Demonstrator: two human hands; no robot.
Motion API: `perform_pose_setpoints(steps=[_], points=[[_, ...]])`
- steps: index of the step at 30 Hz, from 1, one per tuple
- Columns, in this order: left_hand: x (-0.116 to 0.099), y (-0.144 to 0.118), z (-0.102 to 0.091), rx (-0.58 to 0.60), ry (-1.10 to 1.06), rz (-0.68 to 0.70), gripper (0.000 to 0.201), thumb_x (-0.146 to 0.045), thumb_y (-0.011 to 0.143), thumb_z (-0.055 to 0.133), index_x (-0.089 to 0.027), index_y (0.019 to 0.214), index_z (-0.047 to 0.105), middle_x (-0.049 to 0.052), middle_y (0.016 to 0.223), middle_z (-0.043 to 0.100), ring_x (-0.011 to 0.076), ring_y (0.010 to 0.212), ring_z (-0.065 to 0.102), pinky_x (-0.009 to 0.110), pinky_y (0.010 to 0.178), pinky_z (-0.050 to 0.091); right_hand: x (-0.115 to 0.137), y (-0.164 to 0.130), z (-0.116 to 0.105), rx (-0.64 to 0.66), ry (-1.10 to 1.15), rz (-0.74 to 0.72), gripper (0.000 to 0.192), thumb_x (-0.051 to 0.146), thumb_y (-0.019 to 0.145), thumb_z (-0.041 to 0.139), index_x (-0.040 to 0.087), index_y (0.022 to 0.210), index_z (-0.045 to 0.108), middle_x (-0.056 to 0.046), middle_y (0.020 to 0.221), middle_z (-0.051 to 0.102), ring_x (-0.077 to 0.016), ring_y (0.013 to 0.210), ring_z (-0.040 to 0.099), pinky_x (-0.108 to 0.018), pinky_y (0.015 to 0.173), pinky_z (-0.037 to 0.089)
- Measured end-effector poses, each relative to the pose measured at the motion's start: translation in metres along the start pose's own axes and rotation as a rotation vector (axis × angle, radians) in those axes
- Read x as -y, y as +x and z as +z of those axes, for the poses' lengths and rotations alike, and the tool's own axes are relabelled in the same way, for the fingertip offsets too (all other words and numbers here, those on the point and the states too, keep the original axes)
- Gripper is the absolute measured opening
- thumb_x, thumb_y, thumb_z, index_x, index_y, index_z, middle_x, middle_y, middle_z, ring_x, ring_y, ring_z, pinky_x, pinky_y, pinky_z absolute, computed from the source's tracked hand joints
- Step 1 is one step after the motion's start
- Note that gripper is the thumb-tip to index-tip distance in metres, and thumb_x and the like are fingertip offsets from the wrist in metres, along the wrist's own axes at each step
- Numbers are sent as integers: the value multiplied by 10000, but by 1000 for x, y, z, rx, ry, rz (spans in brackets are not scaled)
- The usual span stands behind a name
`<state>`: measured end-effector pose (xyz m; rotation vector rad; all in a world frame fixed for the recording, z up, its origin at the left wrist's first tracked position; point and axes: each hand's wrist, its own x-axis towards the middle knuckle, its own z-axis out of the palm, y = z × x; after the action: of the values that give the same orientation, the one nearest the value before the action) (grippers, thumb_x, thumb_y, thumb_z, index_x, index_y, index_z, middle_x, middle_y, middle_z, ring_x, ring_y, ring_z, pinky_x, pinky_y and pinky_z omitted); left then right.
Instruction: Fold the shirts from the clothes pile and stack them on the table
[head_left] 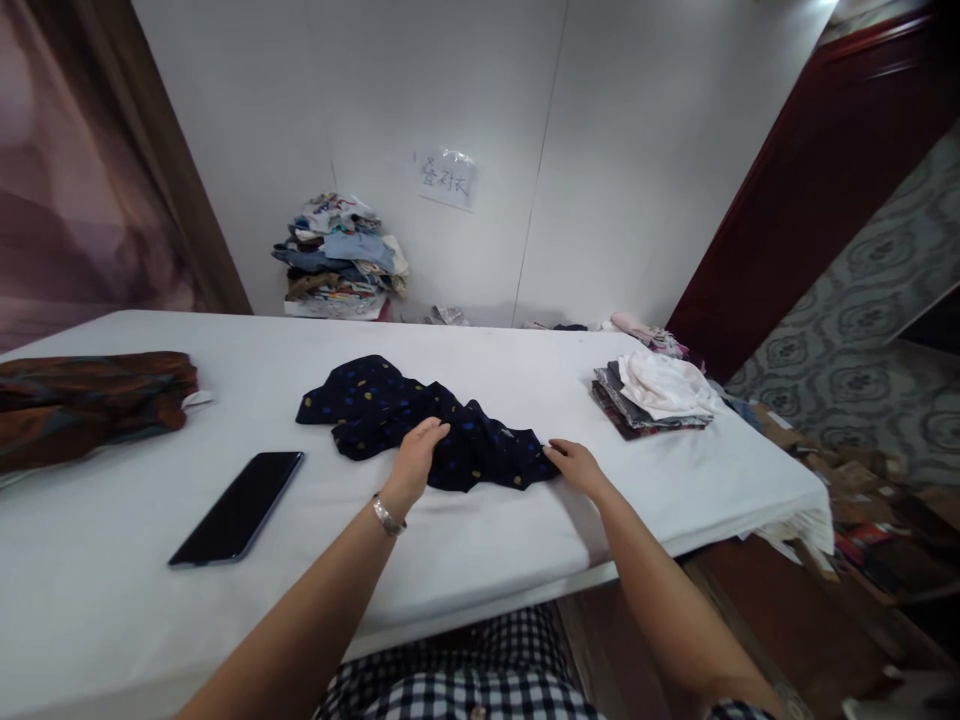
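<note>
A dark navy shirt (465, 435) with yellow and blue dots lies crumpled on the white-covered table (480, 570), stretching from left to right in front of me. My left hand (416, 455), with a silver bracelet on the wrist, is closed on the shirt's near edge around its middle; some of the fingertips are hidden in the cloth. At the shirt's right end, my right hand (576, 465) pinches the edge between thumb and fingers. The garment's full shape cannot be made out in its folds.
A black phone (238, 508) lies left of my left arm. Further left is a brown patterned garment (97, 400). Folded clothes (652, 395) are stacked at the right, a white one on top. A tall clothes pile (341, 250) stands by the wall beneath a handwritten sign (446, 180).
</note>
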<state>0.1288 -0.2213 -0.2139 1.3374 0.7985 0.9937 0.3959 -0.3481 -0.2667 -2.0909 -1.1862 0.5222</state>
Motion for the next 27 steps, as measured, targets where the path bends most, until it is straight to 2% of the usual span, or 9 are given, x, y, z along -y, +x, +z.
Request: perform_pose_setpoints(steps=[3,7,12,16,19,21,23,25,27], points=[[-14,1,0,-6,-110,34,288,-396,741,605,-218,637,402,-63,602,329,106,564,308,245,537,308,10,3,-1,81,-15,-16,390,390,776,637,188,1101,717,-100,1152,709,-268,1071,644,-361,942,463],[-34,10,-7,-20,-107,133,214,-394,755,610,-212,719,503,-41,678,443,115,649,404,241,633,379,19,3,1,209,107,-61,251,390,739,642,184,834,749,-38,807,735,-230,797,665,-340,765,502],[-44,28,-38,-121,198,237,285,-484,740,611,-214,814,560,-28,684,525,137,660,473,261,636,399,39,-8,-9,-130,438,-363,236,422,760,659,241,869,764,-46,1011,721,-239,993,630,-376,925,468],[-47,37,-60,-218,365,285,271,-452,765,569,-208,881,592,-29,633,547,137,591,478,265,580,383,56,-20,-18,-152,753,-196,324,462,705,733,222,921,757,-38,905,739,-247,879,655,-416,864,504],[-55,39,-55,-265,427,366,237,-403,795,536,-204,898,614,-3,712,632,154,663,554,276,651,437,68,-26,-18,-23,841,-176,398,427,659,794,220,994,743,-32,963,739,-232,898,660,-387,875,508],[-64,38,-38,-179,475,439,227,-396,813,532,-204,881,633,11,778,674,170,739,599,287,723,463,78,-27,-18,93,870,-178,607,400,663,805,250,1229,647,-20,953,736,-207,881,666,-356,856,516],[-74,36,-14,-4,543,518,229,-395,839,520,-211,874,651,13,831,699,179,800,623,292,777,469,90,-26,-18,199,864,-157,900,390,685,800,274,1473,380,9,838,722,-177,787,669,-326,785,524],[-83,35,11,205,612,587,230,-376,867,494,-226,900,666,6,891,717,181,851,636,296,817,465,103,-23,-18,271,800,-155,1036,395,709,789,268,1542,186,41,731,686,-158,708,654,-300,721,517],[-90,36,34,419,671,615,236,-347,882,471,-247,931,679,-3,931,727,181,878,644,303,841,465,115,-19,-15,326,721,-192,944,408,719,783,263,1510,289,34,742,686,-161,717,650,-298,710,514]])
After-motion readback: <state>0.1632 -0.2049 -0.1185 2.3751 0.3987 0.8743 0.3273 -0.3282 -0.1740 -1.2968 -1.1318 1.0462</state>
